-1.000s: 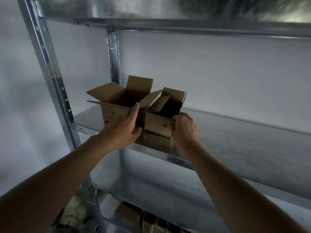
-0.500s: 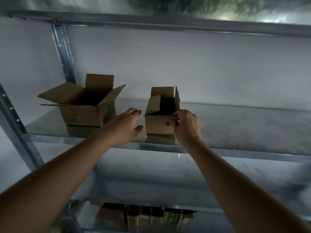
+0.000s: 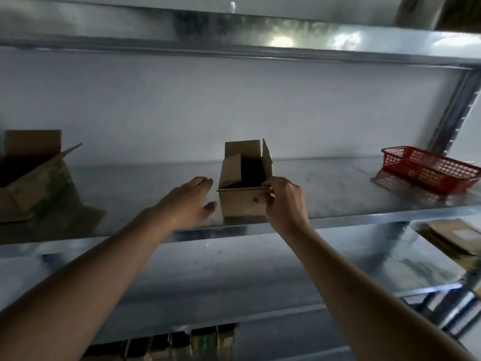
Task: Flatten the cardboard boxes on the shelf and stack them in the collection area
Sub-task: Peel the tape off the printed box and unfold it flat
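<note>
A small brown cardboard box (image 3: pixel 242 201) with its top flaps open stands on the metal shelf (image 3: pixel 338 188), near the front edge at the middle. My right hand (image 3: pixel 285 201) grips its front right corner, fingers curled over the rim. My left hand (image 3: pixel 188 204) hovers just left of the box with fingers relaxed, holding nothing and apart from it. A larger open cardboard box (image 3: pixel 33 181) with green print sits on the same shelf at the far left.
A red plastic mesh basket (image 3: pixel 429 168) sits at the shelf's right end by the upright post. Another metal shelf runs overhead. Flat brown cardboard (image 3: pixel 447 235) lies on a lower level at right, and several small cartons (image 3: pixel 182 342) stand on the bottom level.
The small box has slid right along the shelf in my right hand, away from the larger box. My left hand has come off the boxes and followed alongside. The view swung right, revealing the basket.
</note>
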`<state>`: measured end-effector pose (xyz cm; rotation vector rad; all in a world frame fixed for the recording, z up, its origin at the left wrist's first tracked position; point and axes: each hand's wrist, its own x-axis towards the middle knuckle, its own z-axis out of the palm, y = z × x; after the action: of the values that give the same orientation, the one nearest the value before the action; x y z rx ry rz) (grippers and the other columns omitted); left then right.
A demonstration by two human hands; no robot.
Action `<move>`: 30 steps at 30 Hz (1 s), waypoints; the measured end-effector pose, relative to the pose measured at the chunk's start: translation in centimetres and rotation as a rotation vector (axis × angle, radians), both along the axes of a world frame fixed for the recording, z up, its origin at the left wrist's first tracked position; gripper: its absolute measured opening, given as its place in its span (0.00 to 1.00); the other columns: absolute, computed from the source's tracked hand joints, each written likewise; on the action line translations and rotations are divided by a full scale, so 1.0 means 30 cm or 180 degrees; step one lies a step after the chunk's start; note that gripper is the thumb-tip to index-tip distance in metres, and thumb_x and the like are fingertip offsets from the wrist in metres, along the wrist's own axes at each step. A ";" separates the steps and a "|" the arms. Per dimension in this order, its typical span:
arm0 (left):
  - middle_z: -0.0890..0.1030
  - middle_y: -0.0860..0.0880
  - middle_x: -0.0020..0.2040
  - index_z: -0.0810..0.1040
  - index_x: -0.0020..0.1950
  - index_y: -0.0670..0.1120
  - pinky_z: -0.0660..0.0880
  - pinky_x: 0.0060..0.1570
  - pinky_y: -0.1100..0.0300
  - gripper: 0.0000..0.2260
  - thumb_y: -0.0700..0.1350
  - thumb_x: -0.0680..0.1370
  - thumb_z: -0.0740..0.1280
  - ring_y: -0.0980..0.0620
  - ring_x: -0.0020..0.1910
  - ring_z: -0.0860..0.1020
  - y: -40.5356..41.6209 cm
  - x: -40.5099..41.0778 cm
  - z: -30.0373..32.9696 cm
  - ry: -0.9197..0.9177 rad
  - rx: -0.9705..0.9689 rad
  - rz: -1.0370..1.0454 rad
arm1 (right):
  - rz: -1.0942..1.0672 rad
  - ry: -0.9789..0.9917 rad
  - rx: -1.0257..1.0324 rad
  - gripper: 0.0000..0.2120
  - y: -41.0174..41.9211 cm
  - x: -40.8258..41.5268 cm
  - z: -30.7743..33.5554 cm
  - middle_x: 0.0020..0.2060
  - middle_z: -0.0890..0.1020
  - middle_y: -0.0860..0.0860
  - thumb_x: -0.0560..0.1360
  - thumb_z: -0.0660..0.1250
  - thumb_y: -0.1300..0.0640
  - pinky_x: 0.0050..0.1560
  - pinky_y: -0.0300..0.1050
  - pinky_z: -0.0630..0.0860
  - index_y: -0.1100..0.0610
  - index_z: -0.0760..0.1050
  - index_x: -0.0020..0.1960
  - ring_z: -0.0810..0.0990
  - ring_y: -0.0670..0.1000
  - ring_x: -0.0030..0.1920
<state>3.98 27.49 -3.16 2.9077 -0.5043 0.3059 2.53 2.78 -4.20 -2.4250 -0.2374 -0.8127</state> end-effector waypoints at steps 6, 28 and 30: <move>0.63 0.49 0.81 0.59 0.83 0.47 0.72 0.69 0.48 0.32 0.58 0.82 0.62 0.44 0.74 0.71 -0.357 0.078 -0.033 0.0056 -0.0081 -0.0040 | 0.0004 -0.0094 -0.0001 0.15 -0.352 0.028 0.005 0.50 0.85 0.54 0.74 0.69 0.73 0.45 0.52 0.82 0.58 0.84 0.55 0.82 0.55 0.47; 0.65 0.49 0.80 0.44 0.84 0.58 0.70 0.61 0.58 0.38 0.61 0.82 0.65 0.46 0.74 0.71 -0.698 0.241 -0.074 0.0564 -0.0712 -0.0603 | 0.0140 0.0687 -0.0809 0.07 -0.564 0.208 0.242 0.44 0.86 0.53 0.79 0.70 0.58 0.43 0.42 0.76 0.57 0.87 0.50 0.83 0.54 0.46; 0.66 0.48 0.80 0.44 0.84 0.58 0.69 0.57 0.60 0.38 0.60 0.82 0.65 0.46 0.73 0.72 -0.700 0.252 -0.087 0.0545 -0.0720 -0.0615 | 0.0017 0.1214 -0.0997 0.17 -0.559 0.230 0.212 0.37 0.83 0.52 0.81 0.68 0.47 0.37 0.43 0.73 0.58 0.84 0.41 0.81 0.54 0.41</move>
<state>11.54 6.49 -5.77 2.6123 -0.6684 0.0793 9.44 -13.99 2.17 -2.8108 -0.2357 -0.3125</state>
